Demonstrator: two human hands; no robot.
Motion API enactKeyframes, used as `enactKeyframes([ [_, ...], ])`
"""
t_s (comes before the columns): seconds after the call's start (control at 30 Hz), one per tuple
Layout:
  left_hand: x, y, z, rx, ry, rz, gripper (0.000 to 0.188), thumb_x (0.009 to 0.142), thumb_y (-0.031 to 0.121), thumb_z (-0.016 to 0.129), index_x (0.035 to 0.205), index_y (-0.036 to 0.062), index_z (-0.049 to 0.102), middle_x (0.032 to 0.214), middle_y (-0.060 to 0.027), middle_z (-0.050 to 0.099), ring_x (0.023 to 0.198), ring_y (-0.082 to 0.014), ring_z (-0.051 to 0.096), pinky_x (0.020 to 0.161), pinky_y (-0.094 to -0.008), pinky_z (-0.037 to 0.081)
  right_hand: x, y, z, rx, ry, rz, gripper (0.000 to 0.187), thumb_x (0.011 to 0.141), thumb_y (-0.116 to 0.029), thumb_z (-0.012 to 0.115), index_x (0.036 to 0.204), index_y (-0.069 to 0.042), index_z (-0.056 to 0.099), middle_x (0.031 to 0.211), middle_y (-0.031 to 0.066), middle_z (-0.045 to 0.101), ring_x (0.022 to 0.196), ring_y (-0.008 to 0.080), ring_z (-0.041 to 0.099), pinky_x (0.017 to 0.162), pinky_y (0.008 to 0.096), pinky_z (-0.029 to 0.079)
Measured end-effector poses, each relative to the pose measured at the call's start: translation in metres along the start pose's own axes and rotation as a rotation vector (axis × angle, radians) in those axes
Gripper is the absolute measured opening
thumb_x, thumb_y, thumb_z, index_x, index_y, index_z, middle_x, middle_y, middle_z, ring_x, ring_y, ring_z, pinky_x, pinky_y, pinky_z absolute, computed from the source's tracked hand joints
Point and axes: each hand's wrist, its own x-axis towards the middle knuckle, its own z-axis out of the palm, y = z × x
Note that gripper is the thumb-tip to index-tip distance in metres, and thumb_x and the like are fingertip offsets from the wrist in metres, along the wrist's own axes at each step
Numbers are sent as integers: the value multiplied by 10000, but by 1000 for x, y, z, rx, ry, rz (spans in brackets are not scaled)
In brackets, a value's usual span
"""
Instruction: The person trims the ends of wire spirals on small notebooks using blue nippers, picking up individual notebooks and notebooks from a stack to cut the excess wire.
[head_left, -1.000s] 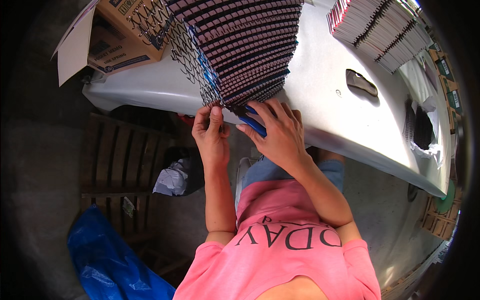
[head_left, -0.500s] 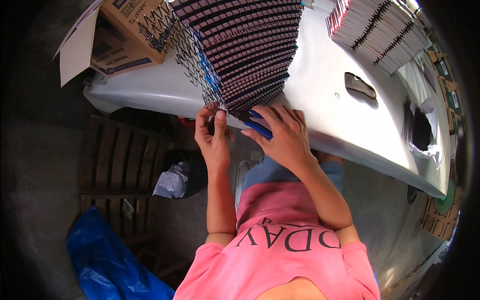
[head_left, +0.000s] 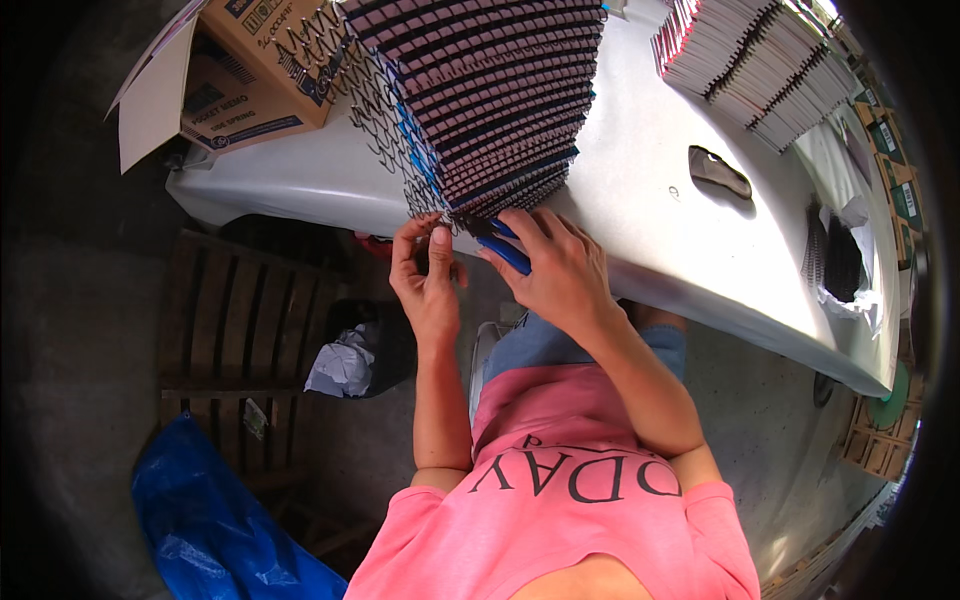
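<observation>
Pliers (head_left: pixel 507 255) held at the stack (head_left: pixel 490 110)

The pliers are grasped by the right hand (head_left: pixel 562 275). Wire (head_left: pixel 416 198) is touched by the left hand (head_left: pixel 425 285); whether it is pinched cannot be told. The stack is set just beyond both hands on the table (head_left: pixel 660 200); farther off, to their left, a box (head_left: pixel 235 95) is seen.

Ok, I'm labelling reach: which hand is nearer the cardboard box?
Left: the left hand is below and right of the cardboard box; the right hand is farther right.

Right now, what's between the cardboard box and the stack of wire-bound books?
Wire coils jut between the cardboard box and the stack, with white tabletop also showing, in the head view.
</observation>
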Motion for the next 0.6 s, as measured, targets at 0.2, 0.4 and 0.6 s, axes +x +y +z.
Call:
enactKeyframes([
  [0.2,3,2,1,-539,15,-210,202,944,204,511,1050,34,534,868,-39,539,634,-82,441,448,-176,332,-1,0,-7,99,-38,90,383,753,-315,696,1076,-143,582,880,67,602,755,282,621,659,416,483],
  [0.4,11,23,9,-834,260,-506,306,936,280,485,1092,25,549,939,-99,577,692,-120,467,461,-177,352,6,-4,-21,-92,144,-53,394,742,-318,697,1076,-138,589,966,26,562,924,217,525,771,389,339],
  [0.6,12,19,4,-411,7,-115,314,881,176,646,1127,-2,566,908,-19,579,631,-36,436,475,-162,299,10,-12,-20,-177,115,-62,413,719,-314,714,1072,-146,583,936,21,548,883,203,524,735,396,338],
])
